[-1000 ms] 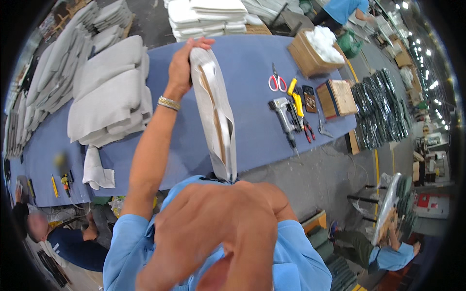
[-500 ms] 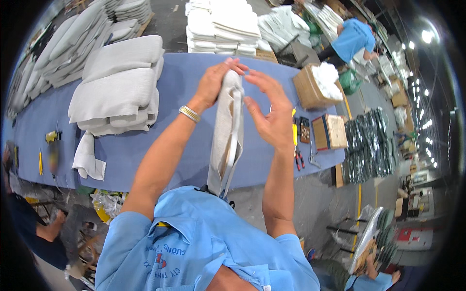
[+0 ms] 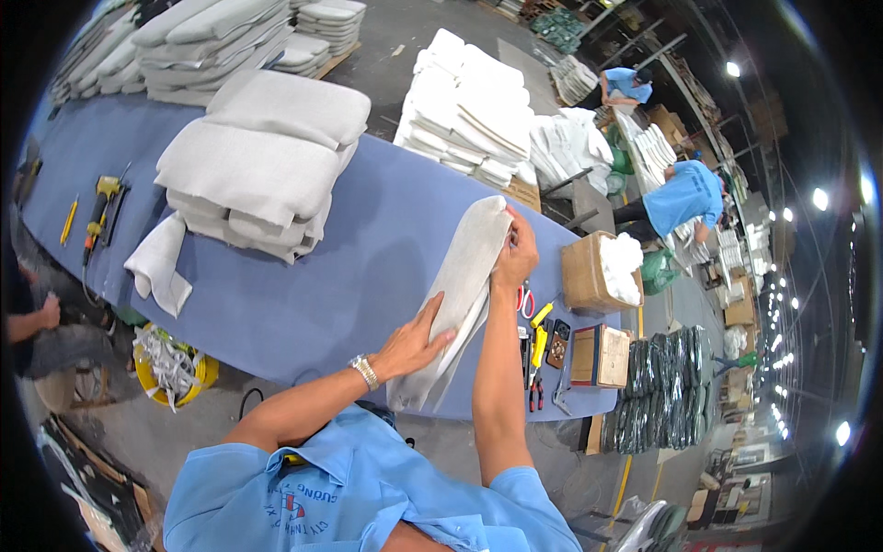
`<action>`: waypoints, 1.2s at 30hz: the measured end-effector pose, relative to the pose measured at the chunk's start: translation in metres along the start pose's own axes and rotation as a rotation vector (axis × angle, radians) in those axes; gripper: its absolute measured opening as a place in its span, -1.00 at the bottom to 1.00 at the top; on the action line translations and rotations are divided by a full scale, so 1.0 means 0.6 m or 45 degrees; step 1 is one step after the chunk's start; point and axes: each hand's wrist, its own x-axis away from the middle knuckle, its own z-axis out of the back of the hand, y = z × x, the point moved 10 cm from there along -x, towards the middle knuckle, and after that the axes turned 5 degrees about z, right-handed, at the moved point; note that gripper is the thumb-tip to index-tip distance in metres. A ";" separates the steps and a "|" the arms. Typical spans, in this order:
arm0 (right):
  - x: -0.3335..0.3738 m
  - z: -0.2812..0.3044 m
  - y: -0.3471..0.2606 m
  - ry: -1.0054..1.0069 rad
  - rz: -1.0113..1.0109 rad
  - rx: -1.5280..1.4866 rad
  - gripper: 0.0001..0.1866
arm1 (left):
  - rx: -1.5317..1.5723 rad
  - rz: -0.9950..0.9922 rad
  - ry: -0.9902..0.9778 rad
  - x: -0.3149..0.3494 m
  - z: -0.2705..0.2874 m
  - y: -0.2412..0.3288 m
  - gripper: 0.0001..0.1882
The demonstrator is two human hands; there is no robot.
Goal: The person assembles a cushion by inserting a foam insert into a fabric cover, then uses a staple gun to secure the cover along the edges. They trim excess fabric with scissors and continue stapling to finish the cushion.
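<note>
A long grey fabric piece [image 3: 460, 294] lies on the blue bench [image 3: 349, 267] at centre frame, its long axis running from lower left to upper right. The left hand [image 3: 416, 340] presses flat on its lower half, fingers spread, grip apart. The right hand [image 3: 515, 258] pinches the upper end, grip clamped on the fabric. The lower tip hangs past the bench edge, partly hidden by the right forearm. An open brown cardboard box [image 3: 589, 271] of white stuffing sits right of centre; tools [image 3: 538, 345] beside it are hard to make out.
</note>
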 end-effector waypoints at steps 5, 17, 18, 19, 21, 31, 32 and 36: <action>-0.019 -0.068 0.067 0.008 -0.135 0.071 -0.88 | 0.026 0.240 0.109 -0.049 0.047 -0.058 -0.43; 0.091 -0.171 0.286 -0.281 -0.467 -0.027 -0.90 | -0.095 0.297 0.054 -0.148 0.043 -0.114 -0.50; 0.074 -0.162 0.302 -0.277 -0.472 -0.027 -0.89 | -0.097 0.333 0.036 -0.184 0.030 -0.104 -0.48; 0.083 -0.146 0.340 -0.255 -0.602 -0.061 -0.87 | -0.087 0.377 0.003 -0.211 0.011 -0.091 -0.45; 0.076 -0.127 0.341 -0.323 -0.685 -0.033 -0.85 | -0.108 0.428 0.002 -0.273 0.001 -0.064 -0.54; 0.076 -0.107 0.354 -0.505 -0.826 -0.161 -0.77 | -0.367 0.437 0.046 -0.390 -0.026 -0.046 -0.61; 0.081 -0.119 0.355 -0.521 -0.920 -0.221 -0.75 | -0.317 0.504 0.020 -0.395 -0.020 -0.059 -0.61; 0.120 -0.160 0.364 -0.207 -1.066 -0.410 -0.74 | -0.174 0.593 0.261 -0.397 0.004 -0.075 -0.60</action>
